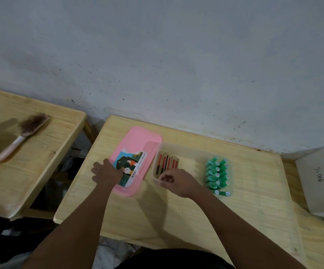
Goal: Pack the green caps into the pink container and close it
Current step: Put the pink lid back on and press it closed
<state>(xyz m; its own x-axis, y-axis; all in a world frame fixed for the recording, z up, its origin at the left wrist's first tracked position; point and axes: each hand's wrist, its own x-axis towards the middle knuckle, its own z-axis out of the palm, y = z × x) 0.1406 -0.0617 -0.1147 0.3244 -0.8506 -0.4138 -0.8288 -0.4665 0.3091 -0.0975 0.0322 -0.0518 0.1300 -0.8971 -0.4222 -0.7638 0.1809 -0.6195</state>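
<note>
A person is working at a pale wooden table [176,220] set against a scuffed wall. A translucent container [188,147] is sitting open at the table's middle, and its pink lid [138,140] is lying flat just beside it on the left. The left hand [107,172] is resting on the lid's near end, fingers spread and straight, pressing rather than gripping. The right hand [178,182] is hovering at the container's near left corner with fingers curled in; whether they are pinching the rim or holding something small cannot be told. The green caps [218,175] are lying in two tidy columns at the container's right end (apparently already inside its walls), well apart from both hands. A row of red sticks [167,162] is occupying the left end, just beyond the right knuckles. The lid is presenting as light, thin and slightly flexible, probably slick enough to slide on the wood, so a hold along its long edges, thumb underneath, is looking surest. The caps are appearing small, hard and liable to roll if nudged.
</note>
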